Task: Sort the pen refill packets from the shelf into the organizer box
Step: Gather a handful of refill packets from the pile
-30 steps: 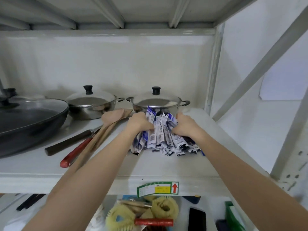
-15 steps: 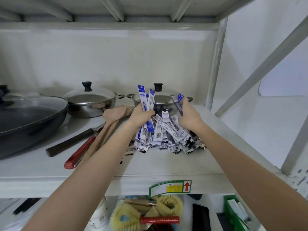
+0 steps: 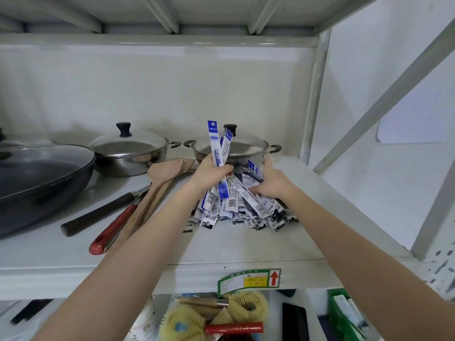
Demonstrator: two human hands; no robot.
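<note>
Black pan (image 3: 37, 178) with a glass lid sits at the far left of the white shelf (image 3: 246, 244). Next to it, further back, a steel pot (image 3: 130, 153) with a black knob. In front of these lie a dark-handled knife (image 3: 98, 214), a red-handled tool (image 3: 110, 230) and wooden spatulas (image 3: 160, 178), all pointing toward the back.

My left hand (image 3: 209, 174) is curled tight around a bunch of refill packets (image 3: 216, 153); their blue tops stand upright above my fist, in front of a second steel pot (image 3: 234, 150). The lower ends of the bunch reach down into the pile.

Pile of packets (image 3: 246, 207) lies on the shelf between my two forearms, just in front of the second pot, fanned out toward the shelf edge.

My right hand (image 3: 273, 184) rests on the right side of the pile, fingers bent down into the packets; whether they actually pinch any is hard to tell from this angle.

Green and yellow label (image 3: 248, 281) with a red arrow is stuck on the shelf's front edge. Below it, yellow brushes (image 3: 246, 306) and a green basket (image 3: 342, 316) at lower right.
</note>
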